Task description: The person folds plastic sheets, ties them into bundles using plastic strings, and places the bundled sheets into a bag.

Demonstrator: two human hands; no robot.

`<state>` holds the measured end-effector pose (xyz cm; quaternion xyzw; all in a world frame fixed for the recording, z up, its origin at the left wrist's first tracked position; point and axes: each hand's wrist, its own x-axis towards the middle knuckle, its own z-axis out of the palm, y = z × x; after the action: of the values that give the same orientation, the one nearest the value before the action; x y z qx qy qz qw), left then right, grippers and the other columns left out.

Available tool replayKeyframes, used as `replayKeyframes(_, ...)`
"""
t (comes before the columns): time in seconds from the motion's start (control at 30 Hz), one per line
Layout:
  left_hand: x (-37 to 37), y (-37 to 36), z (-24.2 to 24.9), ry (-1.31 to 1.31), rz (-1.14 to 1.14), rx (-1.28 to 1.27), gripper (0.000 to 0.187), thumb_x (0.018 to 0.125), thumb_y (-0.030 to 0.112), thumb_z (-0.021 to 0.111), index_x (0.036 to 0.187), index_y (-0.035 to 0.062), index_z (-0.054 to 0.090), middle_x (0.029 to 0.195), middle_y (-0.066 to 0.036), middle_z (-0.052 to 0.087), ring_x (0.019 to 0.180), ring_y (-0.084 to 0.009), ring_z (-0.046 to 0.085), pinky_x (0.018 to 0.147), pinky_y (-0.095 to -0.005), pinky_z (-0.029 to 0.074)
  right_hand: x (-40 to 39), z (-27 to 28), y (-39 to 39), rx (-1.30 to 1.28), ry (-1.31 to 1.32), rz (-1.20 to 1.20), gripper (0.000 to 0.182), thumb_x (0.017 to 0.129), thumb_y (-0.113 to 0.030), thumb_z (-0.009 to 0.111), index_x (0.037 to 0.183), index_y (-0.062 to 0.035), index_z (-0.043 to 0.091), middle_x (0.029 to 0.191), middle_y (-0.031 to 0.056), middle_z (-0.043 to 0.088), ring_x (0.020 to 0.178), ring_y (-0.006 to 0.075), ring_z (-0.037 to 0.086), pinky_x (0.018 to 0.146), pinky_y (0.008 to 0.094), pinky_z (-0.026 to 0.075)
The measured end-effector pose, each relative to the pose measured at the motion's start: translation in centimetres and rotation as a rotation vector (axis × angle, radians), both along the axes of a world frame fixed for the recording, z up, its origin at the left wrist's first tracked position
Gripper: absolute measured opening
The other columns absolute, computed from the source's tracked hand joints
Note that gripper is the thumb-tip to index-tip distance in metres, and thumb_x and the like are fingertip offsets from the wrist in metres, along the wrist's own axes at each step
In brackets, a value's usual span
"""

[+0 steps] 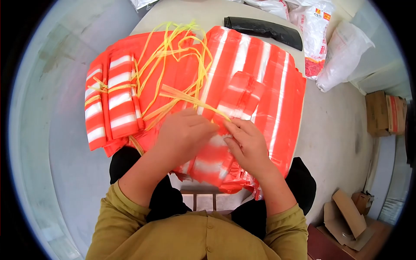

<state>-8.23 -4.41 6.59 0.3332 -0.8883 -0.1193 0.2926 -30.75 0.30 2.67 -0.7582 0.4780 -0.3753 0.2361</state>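
Observation:
A folded bundle of red-and-white striped plastic bags (208, 166) lies at the table's near side under both hands. Yellow plastic string (197, 102) runs across its upper part. My right hand (249, 145) pinches the string between thumb and forefinger. Beside it, my left hand (184, 135) is closed with fingers curled on the string near the bundle; its fingertips are partly hidden and slightly blurred. More loose strings (164, 54) spread over red plastic behind my left hand. Two tied striped bundles (120, 102) rest at the left.
A wide stack of striped bags (281, 86) covers the right part of the pale table (186, 12). A black plastic roll (264, 31) lies at the far edge. White sacks (344, 54) stand beyond; cardboard boxes (378, 112) and opened cardboard (349, 214) are at right.

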Motion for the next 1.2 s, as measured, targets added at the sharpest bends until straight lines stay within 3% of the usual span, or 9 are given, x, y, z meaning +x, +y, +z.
replayKeyframes(0.23,-1.9,1.2,-0.8,0.081,-0.17,0.056,0.026,0.077,0.002,0.08,0.102,0.0057,0.072,0.095,-0.008,0.07,0.082,-0.0278,0.065,0.074,-0.0393,0.053,1.1,-0.9,-0.4,-0.05,-0.052,-0.012,0.03,0.084,-0.002,0.075,0.114,-0.0045,0.073,0.1,0.0124,0.071,0.092,0.0333,0.065,0.08,0.0438,0.054)
replayKeyframes(0.33,-3.1,1.4,-0.9,0.336,0.037,0.216,0.03,0.078,0.009,0.078,0.107,0.0081,0.07,0.106,-0.007,0.071,0.087,-0.0302,0.066,0.075,-0.0406,0.055,0.9,-1.2,-0.3,-0.014,-0.101,-0.021,0.02,0.09,-0.003,0.074,0.109,-0.0022,0.075,0.097,0.012,0.072,0.09,0.0327,0.066,0.081,0.0418,0.054)
replayKeyframes(0.53,-2.3,-0.3,-2.4,0.142,-0.041,0.231,0.021,0.082,0.003,0.078,0.101,0.0021,0.07,0.095,-0.011,0.068,0.087,-0.0334,0.065,0.076,-0.0431,0.053,0.6,-0.9,0.0,0.112,-0.24,-0.082,0.011,0.092,-0.005,0.073,0.103,-0.0036,0.074,0.095,0.0124,0.072,0.087,0.0326,0.067,0.077,0.0426,0.054)
replayKeyframes(0.73,-3.0,0.3,-2.5,0.205,0.096,0.537,0.01,0.093,0.01,0.075,0.095,0.0009,0.07,0.081,-0.007,0.063,0.072,-0.019,0.061,0.066,-0.0338,0.049,1.0,-0.6,0.6,0.33,-0.532,-0.213,0.015,0.093,-0.001,0.07,0.108,-0.0042,0.071,0.099,0.0128,0.073,0.087,0.0315,0.068,0.077,0.0407,0.056)
replayKeyframes(0.83,-2.9,0.0,-3.1,0.386,0.212,1.01,0.015,0.099,0.014,0.072,0.094,-0.0002,0.07,0.079,0.0,0.06,0.074,-0.0083,0.054,0.066,-0.0295,0.047,0.9,0.1,0.7,0.164,-0.31,-0.22,0.022,0.089,0.003,0.069,0.11,-0.0036,0.069,0.099,0.0126,0.071,0.087,0.0312,0.068,0.076,0.0408,0.056)
replayKeyframes(0.93,-2.8,0.1,-3.3,0.391,0.192,1.089,0.017,0.101,0.015,0.071,0.095,-0.0007,0.07,0.079,0.003,0.058,0.078,-0.0035,0.049,0.067,-0.0276,0.045,0.2,0.0,0.2,-0.158,-0.001,-0.165,0.028,0.083,0.006,0.069,0.109,-0.0031,0.068,0.1,0.0115,0.069,0.087,0.0304,0.068,0.075,0.0409,0.055)
replayKeyframes(1.03,-2.9,0.4,-2.1,0.286,0.17,1.037,0.014,0.099,0.015,0.073,0.096,0.0014,0.072,0.079,-0.001,0.063,0.075,-0.0085,0.056,0.069,-0.0287,0.047,0.0,0.1,-0.1,-0.275,0.135,-0.144,0.029,0.078,0.007,0.068,0.105,-0.0031,0.069,0.102,0.0103,0.068,0.089,0.0299,0.066,0.074,0.0406,0.055)
replayKeyframes(1.13,-2.6,0.3,-2.2,0.093,-0.001,0.422,0.011,0.096,0.014,0.075,0.096,0.0038,0.073,0.08,-0.006,0.067,0.075,-0.0173,0.063,0.07,-0.0316,0.049,-0.2,0.0,0.0,-0.181,0.15,-0.131,0.026,0.078,0.007,0.067,0.102,-0.0028,0.072,0.103,0.0099,0.069,0.091,0.0305,0.065,0.075,0.0405,0.054)
replayKeyframes(1.2,-2.4,-0.3,-2.4,0.109,-0.047,0.335,0.009,0.094,0.013,0.076,0.096,0.0045,0.074,0.083,-0.009,0.069,0.077,-0.0227,0.065,0.07,-0.0339,0.051,-0.6,-0.2,-0.1,-0.1,0.087,-0.073,0.023,0.079,0.006,0.067,0.101,-0.0023,0.073,0.103,0.0099,0.069,0.092,0.0308,0.064,0.076,0.0407,0.054)
